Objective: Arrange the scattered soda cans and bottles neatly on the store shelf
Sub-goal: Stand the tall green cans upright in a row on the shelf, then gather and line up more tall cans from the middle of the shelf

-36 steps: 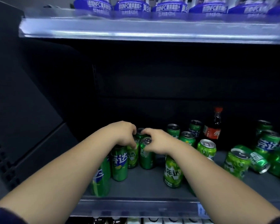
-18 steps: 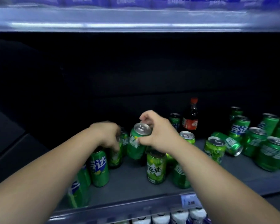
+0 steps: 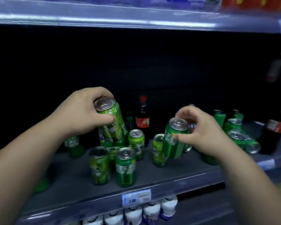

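Grey shelf [image 3: 161, 174] holds scattered cans [image 3: 126, 168]; left hand [image 3: 86, 111] curls its fingers [image 3: 102, 92] round a tilted can [image 3: 111, 124], right hand [image 3: 199, 132] pinches a second can [image 3: 173, 140].

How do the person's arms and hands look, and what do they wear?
The left forearm and right forearm are bare to the picture's edge; no sleeve shows. The left hand and right hand have no glove, ring, watch or bracelet visible.

A dark, unlit back panel [image 3: 152, 70] stands behind the grey store shelf [image 3: 172, 172]. The pale front rail [image 3: 104, 20] of the shelf above catches bluish light, and red packaging [image 3: 256, 3] sits at its right end. A price tag [image 3: 136, 197] is fixed to the lower edge, with white bottles [image 3: 150, 211] beneath.
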Tool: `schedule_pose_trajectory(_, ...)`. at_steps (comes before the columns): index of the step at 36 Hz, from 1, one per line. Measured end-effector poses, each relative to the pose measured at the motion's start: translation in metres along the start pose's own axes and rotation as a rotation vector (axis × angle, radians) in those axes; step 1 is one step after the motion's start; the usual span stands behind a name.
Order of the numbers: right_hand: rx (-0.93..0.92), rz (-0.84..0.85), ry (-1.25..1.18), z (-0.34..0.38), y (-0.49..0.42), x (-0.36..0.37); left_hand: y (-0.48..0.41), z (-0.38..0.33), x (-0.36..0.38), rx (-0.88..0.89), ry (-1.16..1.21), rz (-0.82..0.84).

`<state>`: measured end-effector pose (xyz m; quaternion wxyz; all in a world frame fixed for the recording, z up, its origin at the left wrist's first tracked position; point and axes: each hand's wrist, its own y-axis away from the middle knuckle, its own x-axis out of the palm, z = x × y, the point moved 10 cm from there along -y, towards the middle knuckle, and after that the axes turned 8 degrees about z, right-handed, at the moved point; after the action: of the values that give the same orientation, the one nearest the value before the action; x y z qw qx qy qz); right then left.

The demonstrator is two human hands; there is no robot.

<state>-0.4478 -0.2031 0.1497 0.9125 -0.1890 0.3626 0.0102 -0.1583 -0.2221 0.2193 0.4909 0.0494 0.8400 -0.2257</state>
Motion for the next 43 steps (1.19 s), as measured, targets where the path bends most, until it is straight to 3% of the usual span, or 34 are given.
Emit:
schedule_pose_trajectory(11,0.134,0.13,0.071,-0.124,0.004,0.011,-0.023,-0.097,0.107,-0.003,-0.002,0.074)
schedule_pose_trajectory(21,0.096,0.194,0.062,-0.15,0.007,0.003,-0.042,-0.15,0.169,0.015,-0.055,0.158)
schedule_pose_trajectory(25,0.079,0.045,-0.068,-0.168,0.025,-0.044,-0.051,-0.174,0.189,0.06,-0.046,0.188)
schedule_pose_trajectory(31,0.212,-0.306,-0.197,-0.226,0.06,-0.142,-0.066,-0.213,0.225,0.13,-0.019,0.268)
schedule_pose_trajectory(39,0.369,-0.392,-0.299,-0.292,0.093,-0.176,-0.091,-0.279,0.271,0.281,0.068,0.298)
schedule_pose_trajectory(43,0.479,-0.381,-0.135,-0.323,0.103,-0.172,-0.109,-0.31,0.295,0.312,0.158,0.316)
